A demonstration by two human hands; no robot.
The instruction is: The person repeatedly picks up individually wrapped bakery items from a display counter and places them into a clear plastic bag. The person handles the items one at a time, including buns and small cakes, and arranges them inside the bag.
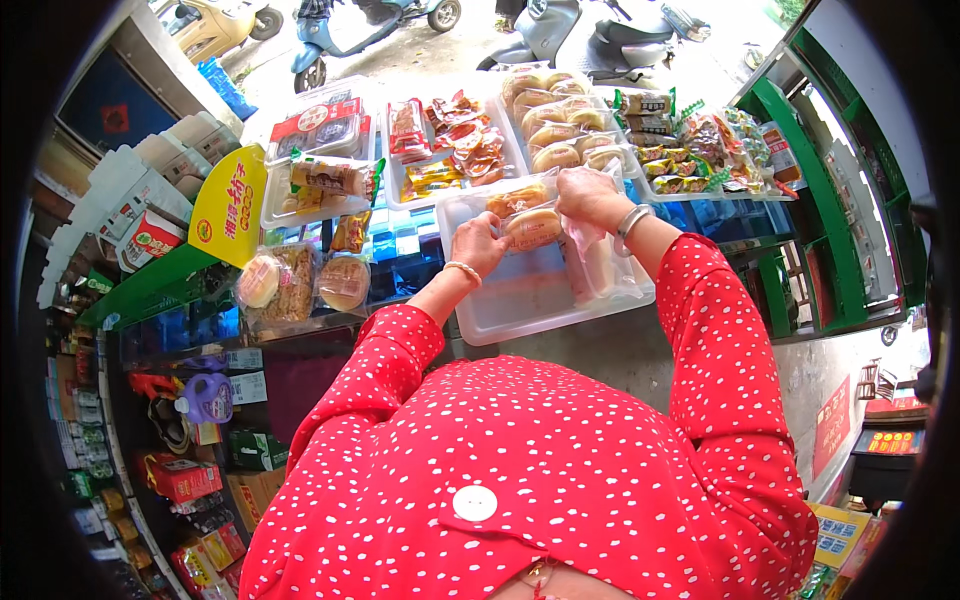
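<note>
A translucent plastic tray (499, 300) lies before me on the counter, tipped slightly toward my body. My left hand (478, 246) pinches the edge of a clear-wrapped round bun (532, 229) over the tray's left part. Behind that bun is another wrapped pastry (517, 199). The fingers of my right hand (589, 199) are closed on the top of a clear plastic bag (589, 262), which hangs down into the tray's right side. What the bag contains is blurred, and my right fingertips are partly hidden.
Beyond stand trays of wrapped buns (555, 124), red snack packets (472, 139) and assorted sweets (709, 146). Several wrapped cakes (343, 283) sit on the glass counter (405, 259) at left, near a yellow sign (229, 206). Green shelving (814, 202) borders the right; scooters (540, 34) are parked outside.
</note>
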